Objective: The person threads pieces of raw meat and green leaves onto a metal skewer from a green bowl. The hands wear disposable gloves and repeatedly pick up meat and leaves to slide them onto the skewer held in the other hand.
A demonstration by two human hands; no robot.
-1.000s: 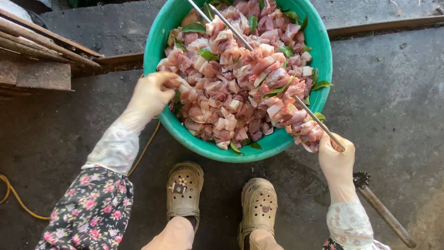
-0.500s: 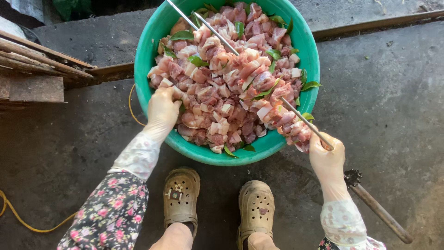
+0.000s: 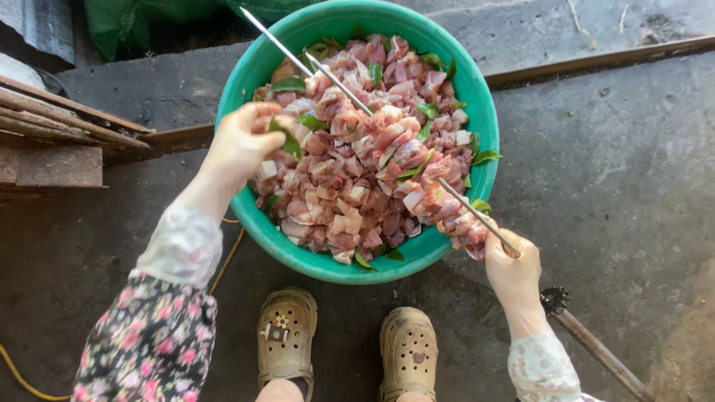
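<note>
Right hand grips skewer; meat seemingly touching grip

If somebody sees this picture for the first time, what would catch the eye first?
First the green basin in the middle of the view, heaped with raw meat pieces and leaves. Then the long skewer lying across it, its lower end loaded with meat and held by the right hand. The left hand reaches into the pile at the basin's left rim.
</note>
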